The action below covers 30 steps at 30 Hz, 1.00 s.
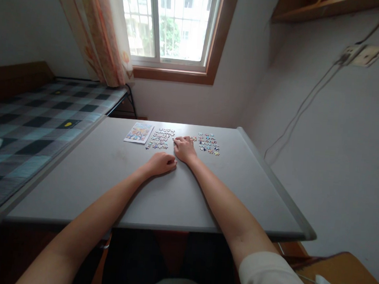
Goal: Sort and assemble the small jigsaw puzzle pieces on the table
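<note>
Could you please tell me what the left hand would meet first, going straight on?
Most likely the right hand: it lies just ahead of the left hand, though depth is unclear.

Bright window (182, 27) beyond my fingers (178, 140), w/ patterned curtain (92, 25) beyond & L of them, checked bedding (44, 113) far L; well R of them, wall socket (371, 55) w/ cable (299, 109), wooden shelf (318, 11) up high.

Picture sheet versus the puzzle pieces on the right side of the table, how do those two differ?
The picture sheet is one flat rectangle; the puzzle pieces are many small, irregular shapes. The sheet has a pale border; the pieces form loose rows. The sheet lies left of the right hand, the pieces right of it. Both are multicoloured and rest on the table.
</note>
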Available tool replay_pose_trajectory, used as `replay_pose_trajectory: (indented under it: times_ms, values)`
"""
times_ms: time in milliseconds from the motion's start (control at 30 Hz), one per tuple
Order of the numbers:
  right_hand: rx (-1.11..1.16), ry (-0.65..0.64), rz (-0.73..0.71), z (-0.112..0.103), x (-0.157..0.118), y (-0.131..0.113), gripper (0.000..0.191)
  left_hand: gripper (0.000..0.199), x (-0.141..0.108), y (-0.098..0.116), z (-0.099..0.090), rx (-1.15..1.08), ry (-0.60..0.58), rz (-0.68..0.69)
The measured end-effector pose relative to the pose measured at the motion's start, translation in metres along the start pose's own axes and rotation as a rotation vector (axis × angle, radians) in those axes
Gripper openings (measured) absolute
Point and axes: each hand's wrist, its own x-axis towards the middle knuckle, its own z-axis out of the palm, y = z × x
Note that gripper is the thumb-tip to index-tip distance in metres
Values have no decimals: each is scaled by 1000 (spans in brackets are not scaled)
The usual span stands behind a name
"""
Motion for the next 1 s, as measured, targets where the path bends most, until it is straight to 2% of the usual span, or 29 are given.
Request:
replay_pose_trajectory:
  times_ms: [633,767,900,1000]
  values:
    - [-62,-68,-30,1,2,0,37,36,0,1,1,-11,5,1]
    - [-52,-68,-35,1,2,-1,43,36,0,0,1,-6,2,-5]
    - [-14,49,65,-2,-2,-2,57,37,0,0,1,-11,-3,-8]
    - [-31,97,186,-4,-6,-1,57,37,-1,0,0,-18,-8,-6]
